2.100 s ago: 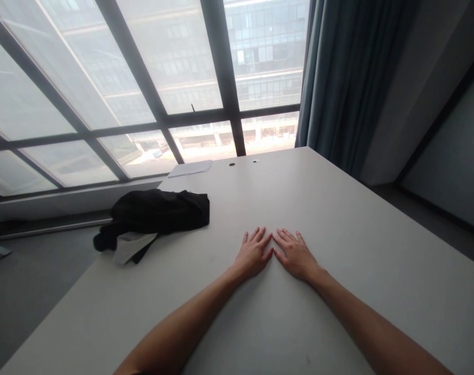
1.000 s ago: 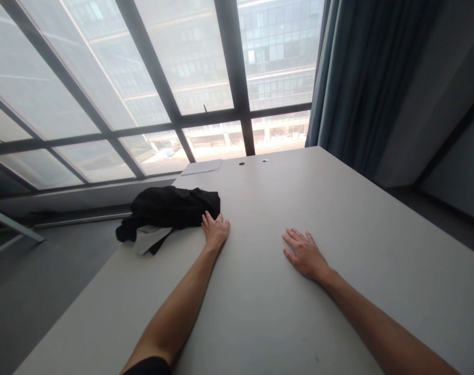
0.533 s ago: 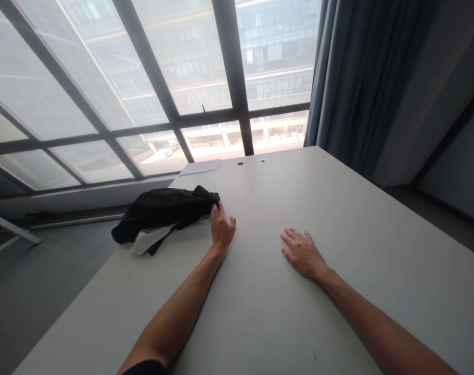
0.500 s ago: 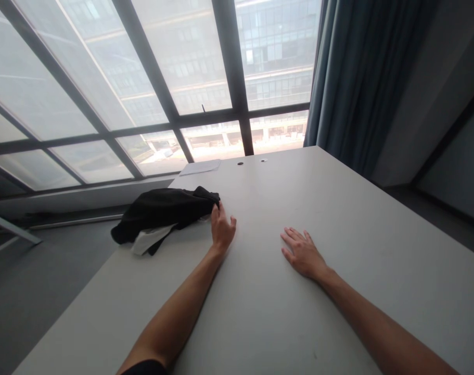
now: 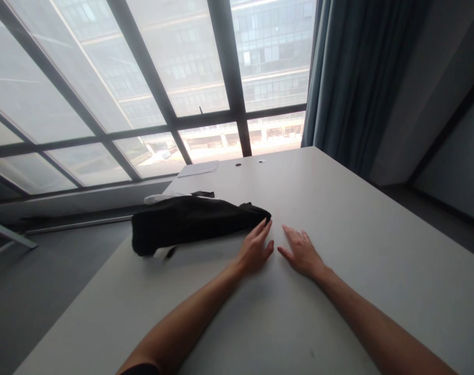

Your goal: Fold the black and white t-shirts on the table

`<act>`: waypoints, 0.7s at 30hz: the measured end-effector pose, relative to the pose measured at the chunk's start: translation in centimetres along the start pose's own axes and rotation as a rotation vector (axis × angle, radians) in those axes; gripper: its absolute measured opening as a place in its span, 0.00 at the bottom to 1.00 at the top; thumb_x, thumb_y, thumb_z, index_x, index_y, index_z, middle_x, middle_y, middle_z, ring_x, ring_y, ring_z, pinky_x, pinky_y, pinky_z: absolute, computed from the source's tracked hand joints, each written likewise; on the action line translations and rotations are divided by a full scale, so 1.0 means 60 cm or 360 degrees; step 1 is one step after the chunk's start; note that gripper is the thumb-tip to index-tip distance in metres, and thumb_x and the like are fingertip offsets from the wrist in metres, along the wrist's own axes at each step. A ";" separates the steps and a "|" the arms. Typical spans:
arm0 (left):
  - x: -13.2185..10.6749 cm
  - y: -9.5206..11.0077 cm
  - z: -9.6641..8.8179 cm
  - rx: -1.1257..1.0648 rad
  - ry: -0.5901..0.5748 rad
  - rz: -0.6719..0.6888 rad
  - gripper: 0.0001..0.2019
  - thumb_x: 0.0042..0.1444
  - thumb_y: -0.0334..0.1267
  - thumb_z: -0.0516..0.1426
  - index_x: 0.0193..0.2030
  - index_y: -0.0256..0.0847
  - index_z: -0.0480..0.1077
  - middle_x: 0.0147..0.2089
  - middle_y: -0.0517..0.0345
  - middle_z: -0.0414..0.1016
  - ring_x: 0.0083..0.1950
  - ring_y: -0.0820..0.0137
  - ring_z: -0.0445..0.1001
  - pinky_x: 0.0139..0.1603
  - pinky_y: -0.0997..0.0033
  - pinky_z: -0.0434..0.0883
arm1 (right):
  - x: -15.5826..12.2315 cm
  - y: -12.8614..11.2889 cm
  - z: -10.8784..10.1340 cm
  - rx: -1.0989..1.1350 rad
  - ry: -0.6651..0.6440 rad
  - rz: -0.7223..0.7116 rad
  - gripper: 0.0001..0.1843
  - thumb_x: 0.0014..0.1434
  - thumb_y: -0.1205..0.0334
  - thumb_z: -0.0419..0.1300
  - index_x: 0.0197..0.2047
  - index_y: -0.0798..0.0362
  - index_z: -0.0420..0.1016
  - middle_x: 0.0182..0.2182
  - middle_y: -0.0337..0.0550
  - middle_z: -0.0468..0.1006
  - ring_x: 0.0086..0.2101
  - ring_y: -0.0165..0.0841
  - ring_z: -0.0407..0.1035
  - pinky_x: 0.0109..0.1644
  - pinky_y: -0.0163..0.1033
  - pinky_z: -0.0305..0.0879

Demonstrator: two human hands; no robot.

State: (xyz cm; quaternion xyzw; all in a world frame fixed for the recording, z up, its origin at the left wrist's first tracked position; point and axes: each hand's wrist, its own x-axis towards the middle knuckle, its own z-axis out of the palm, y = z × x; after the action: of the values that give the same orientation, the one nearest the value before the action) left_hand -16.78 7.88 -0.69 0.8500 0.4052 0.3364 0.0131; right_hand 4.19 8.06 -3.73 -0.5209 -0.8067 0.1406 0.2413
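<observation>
A black garment [image 5: 193, 220] lies bunched lengthwise on the white table [image 5: 299, 317], its left end near the table's left edge. White material [image 5: 156, 198] shows behind it, and a smaller pale bit pokes out below. My left hand [image 5: 255, 249] has its fingertips closed on the garment's right end, with the thumb standing off to the side. Just to the right, my right hand [image 5: 302, 253] is held low over the tabletop with fingers apart and nothing in it. A narrow gap separates the two hands.
Sheets of paper [image 5: 198, 169] lie at the table's far left corner. Two small round fittings [image 5: 238, 164] sit near the far edge. Beyond are large windows and a blue-grey curtain [image 5: 344, 88]. A pale metal leg [image 5: 11, 234] stands on the floor at left.
My left hand has moved right and slightly nearer, drawing the black garment along and stretching it out. White material now shows behind it. My right hand has stayed nearly in place, turning slightly.
</observation>
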 end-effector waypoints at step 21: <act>-0.020 -0.011 -0.144 0.0185 0.0311 -0.0320 0.15 0.63 0.31 0.52 0.52 0.42 0.75 0.56 0.52 0.76 0.59 0.61 0.73 0.64 0.56 0.69 | 0.017 0.034 -0.058 0.0750 0.0464 0.0036 0.17 0.54 0.60 0.55 0.43 0.52 0.81 0.42 0.47 0.84 0.44 0.42 0.76 0.54 0.46 0.69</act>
State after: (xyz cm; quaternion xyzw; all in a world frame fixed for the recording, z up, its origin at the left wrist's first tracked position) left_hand -22.79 5.30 5.10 0.7676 0.5065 0.3906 -0.0421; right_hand 7.26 9.77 -1.50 -0.4741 -0.7027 0.2505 0.4677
